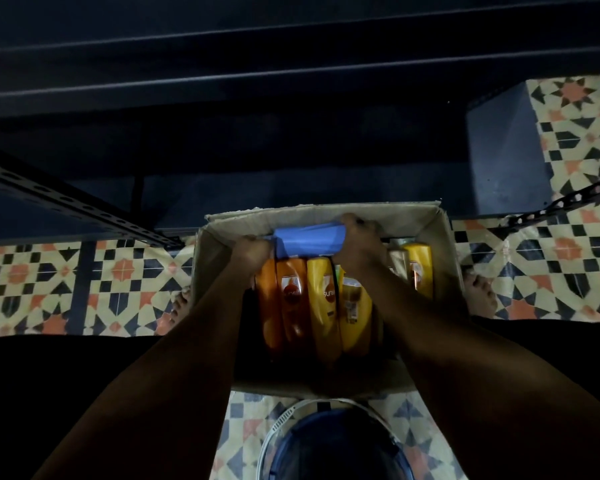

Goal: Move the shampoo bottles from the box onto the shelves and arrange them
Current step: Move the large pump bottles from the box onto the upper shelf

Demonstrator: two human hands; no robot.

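Note:
An open cardboard box stands on the tiled floor between my bare feet, below the dark metal shelves. Inside it lie several orange and yellow shampoo bottles, packed side by side, and another yellow bottle leans at the box's right side. Across the far end of the box lies a blue bottle. My left hand grips its left end and my right hand grips its right end. Both forearms reach down into the box.
A slotted metal shelf upright runs diagonally at the left, and another at the right. A dark block stands on the patterned floor at the right. A round blue and white object lies near me, just behind the box.

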